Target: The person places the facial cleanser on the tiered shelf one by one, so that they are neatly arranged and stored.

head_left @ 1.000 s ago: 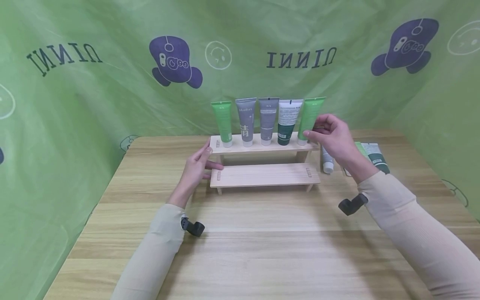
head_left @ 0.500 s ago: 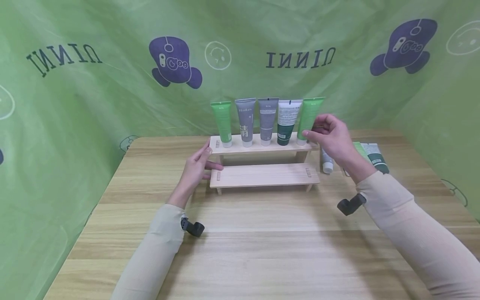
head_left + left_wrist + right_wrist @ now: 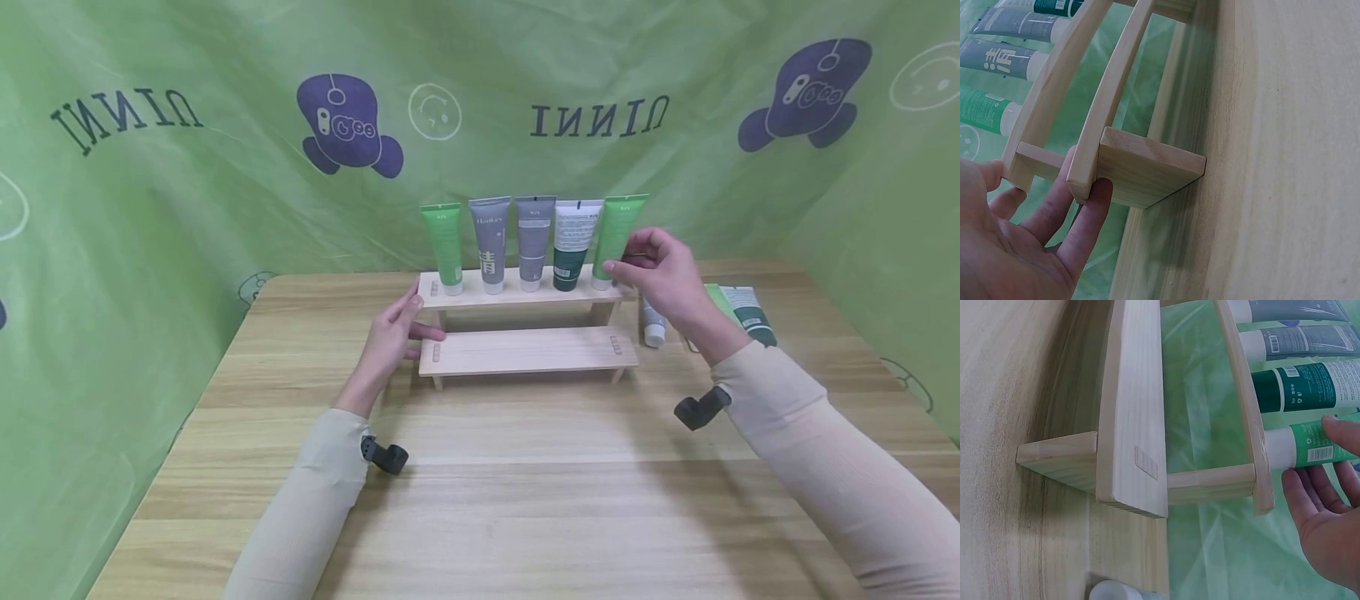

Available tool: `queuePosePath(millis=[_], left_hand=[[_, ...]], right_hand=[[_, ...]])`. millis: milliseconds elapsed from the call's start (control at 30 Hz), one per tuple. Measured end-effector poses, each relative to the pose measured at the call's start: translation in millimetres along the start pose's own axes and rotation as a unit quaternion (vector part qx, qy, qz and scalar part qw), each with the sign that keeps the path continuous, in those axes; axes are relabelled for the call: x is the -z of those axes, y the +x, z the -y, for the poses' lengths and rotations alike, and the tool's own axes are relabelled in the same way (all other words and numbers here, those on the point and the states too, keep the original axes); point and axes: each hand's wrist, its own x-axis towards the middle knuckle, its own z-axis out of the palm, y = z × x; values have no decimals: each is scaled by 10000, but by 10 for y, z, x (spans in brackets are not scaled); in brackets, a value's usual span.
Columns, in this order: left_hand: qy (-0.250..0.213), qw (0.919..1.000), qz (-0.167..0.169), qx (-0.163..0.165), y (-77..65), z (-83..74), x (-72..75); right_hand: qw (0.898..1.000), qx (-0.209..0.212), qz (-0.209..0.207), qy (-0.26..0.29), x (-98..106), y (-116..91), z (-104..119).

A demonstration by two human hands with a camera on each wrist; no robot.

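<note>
- Standing cap-down on the upper tier (image 3: 472,288) of the wooden rack (image 3: 525,350), five tubes (image 3: 533,242) are forming a row, their opaque walls hiding the contents.
- The right hand (image 3: 662,275) is pinching the rightmost tube (image 3: 618,227), which is showing bright green and a white cap (image 3: 1280,449).
- The left hand (image 3: 385,337) is spreading its fingers against the rack's left end.
- A grey tube (image 3: 653,319) is lying to the right.

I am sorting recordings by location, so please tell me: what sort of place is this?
Probably a staged indoor workspace: a printed green backdrop hangs behind and beside a wood-grain table, where a wooden stand holds a row of tubes.
</note>
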Motion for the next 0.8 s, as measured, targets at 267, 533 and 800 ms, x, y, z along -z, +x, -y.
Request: queuePosePath(millis=[267,533,800], left_hand=[[-12,10000,-24,40,-2,-7,-1],[-33,10000,-35,49,4,-2,-4],[-14,9999,-52,109,7,-6,-4]], right_hand=[[9998,-35,95,-145,40,-31,-21],[9999,-15,94,-141,179,-139,-96],[9997,19,77,-219,445,-282,-270]])
